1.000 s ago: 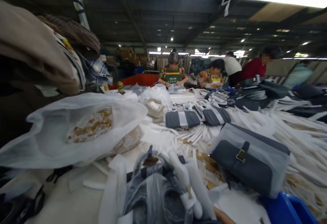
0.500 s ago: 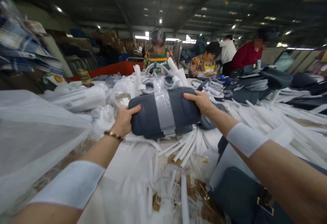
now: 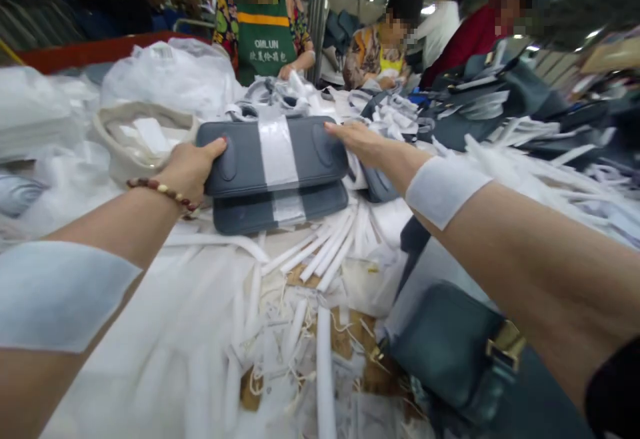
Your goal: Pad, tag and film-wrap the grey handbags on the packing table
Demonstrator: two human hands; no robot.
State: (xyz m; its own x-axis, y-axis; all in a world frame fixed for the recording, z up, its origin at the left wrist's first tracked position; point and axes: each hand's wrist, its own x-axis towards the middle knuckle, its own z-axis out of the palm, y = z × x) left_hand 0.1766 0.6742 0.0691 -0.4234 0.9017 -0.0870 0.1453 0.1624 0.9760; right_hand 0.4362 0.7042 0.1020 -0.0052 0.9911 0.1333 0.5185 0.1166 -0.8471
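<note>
A blue-grey handbag (image 3: 313, 152) is held out over the heaped table, with a clear plastic band (image 3: 277, 149) wrapped around its middle. My left hand (image 3: 187, 169) grips its left end, thumb on the near face and the other fingers hidden behind. At the upper right corner, my right hand (image 3: 357, 142) holds it, also with the thumb in front. White-wrapped handles (image 3: 250, 109) show just behind the bag. A beige round container (image 3: 107, 135) with white pieces inside stands left of the bag, close to my left hand.
White foam strips (image 3: 325, 372) and paper tags on cords litter the near table. Another dark bag with a gold buckle (image 3: 507, 345) lies at lower right. Plastic wrapping (image 3: 170, 79) is heaped behind on the left. Across the table, a person in a green apron (image 3: 263, 42) works near other people.
The view has tilted down and shifted right. Both hands still hold the handbag, which now appears further left and more level, with more of its lower part showing.
</note>
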